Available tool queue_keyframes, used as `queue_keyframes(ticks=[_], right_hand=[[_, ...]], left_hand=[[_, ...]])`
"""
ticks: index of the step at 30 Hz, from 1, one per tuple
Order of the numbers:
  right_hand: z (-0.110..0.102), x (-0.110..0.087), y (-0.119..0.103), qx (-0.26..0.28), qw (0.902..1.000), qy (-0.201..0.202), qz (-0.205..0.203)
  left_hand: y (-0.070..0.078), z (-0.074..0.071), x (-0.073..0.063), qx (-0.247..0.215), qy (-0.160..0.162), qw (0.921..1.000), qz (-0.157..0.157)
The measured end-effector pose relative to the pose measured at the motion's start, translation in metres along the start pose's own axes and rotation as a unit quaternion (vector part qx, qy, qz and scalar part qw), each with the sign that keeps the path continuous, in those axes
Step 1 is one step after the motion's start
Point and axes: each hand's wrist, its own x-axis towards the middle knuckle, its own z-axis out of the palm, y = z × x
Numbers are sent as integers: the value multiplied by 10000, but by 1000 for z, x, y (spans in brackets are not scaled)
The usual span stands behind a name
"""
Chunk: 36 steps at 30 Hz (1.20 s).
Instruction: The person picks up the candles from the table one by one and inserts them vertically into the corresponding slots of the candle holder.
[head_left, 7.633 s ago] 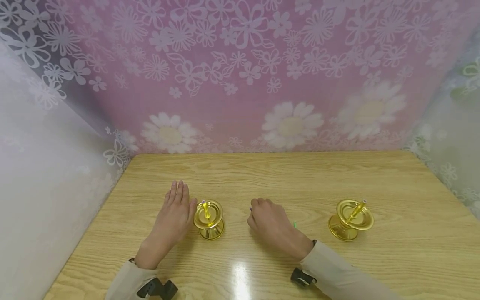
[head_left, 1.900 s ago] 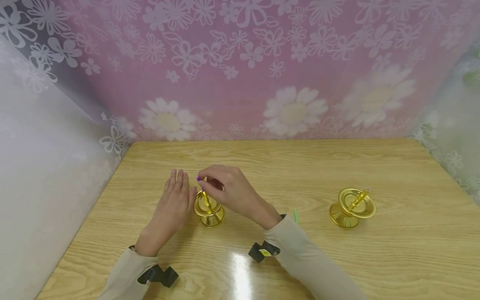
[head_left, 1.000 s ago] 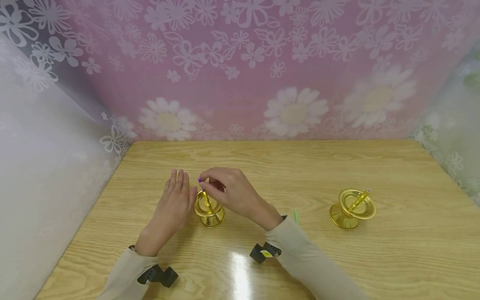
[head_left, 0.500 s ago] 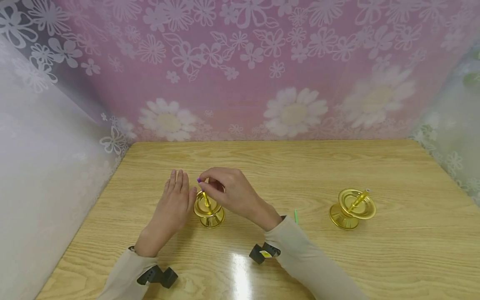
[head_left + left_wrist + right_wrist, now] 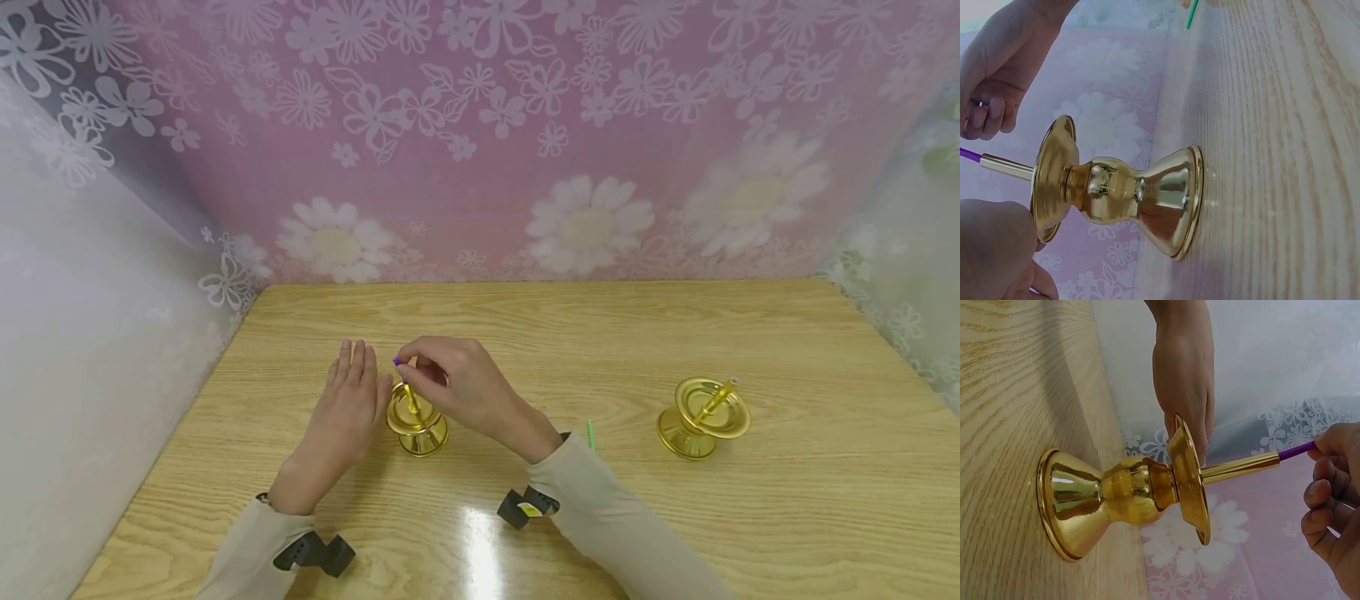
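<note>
My left hand (image 5: 341,425) lies with straight fingers just left of a shiny gold candle holder (image 5: 422,439), its thumb close against the dish rim. From the middle of the dish rises a thin gold tube (image 5: 1241,467). A slim purple stick (image 5: 1296,450) stands at the tube's top end, its lower end inside or against it; which one I cannot tell. Thumb and forefinger of my right hand (image 5: 468,387) pinch the stick's other end, above the dish. In the left wrist view the purple stick (image 5: 969,154) is partly cut off by the frame edge.
A second gold candle holder (image 5: 688,437) with a tilted tube stands to the right on the wooden table (image 5: 540,325). A short green stick (image 5: 591,434) lies between that holder and my right sleeve. Flower-printed walls (image 5: 465,208) enclose the back and sides.
Since the oldest frame, my right hand has come up and left from the table, bringing the purple stick to the left holder's tube. Over the last two seconds both hands have hardly moved.
</note>
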Motion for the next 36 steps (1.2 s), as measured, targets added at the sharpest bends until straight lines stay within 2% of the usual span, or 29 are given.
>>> queue_keyframes(ticks=[12, 36], right_hand=[[-1, -2, -1, -101, 9999, -64, 53], [-3, -4, -2, -141, 9997, -132, 147]], left_hand=[[1, -1, -2, 35, 112, 9999, 71], [3, -3, -2, 164, 56, 9998, -7]])
